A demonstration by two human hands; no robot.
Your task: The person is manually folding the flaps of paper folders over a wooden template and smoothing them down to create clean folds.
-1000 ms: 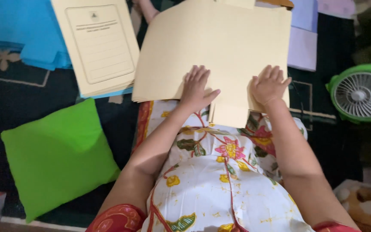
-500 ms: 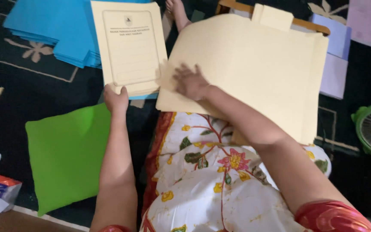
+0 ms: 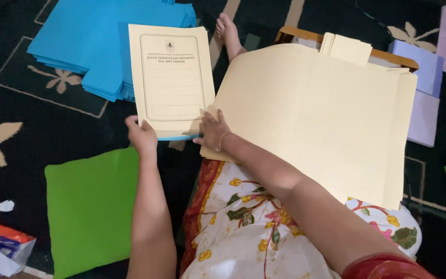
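Your left hand (image 3: 141,136) is curled onto the near left corner of the cream printed cardboard folder cover (image 3: 172,80), which tops a small stack on the dark patterned carpet (image 3: 52,124), left of your lap. Its long axis runs away from you, near to far, tilted slightly leftward at the far end. Your right hand (image 3: 213,130) lies with fingers spread flat across the seam where that cover's near right corner meets the left edge of the large plain cream sheet of folder card (image 3: 316,113) spread over your knees; it presses down and grips nothing that you can make out. So the cover lies directly ahead of the left hand, and both hands sit at its near edge, the left one closer to its centre line. A fan of blue paper folders (image 3: 99,46) lies beyond it, far left, and a green cushion (image 3: 91,206) sits near left.
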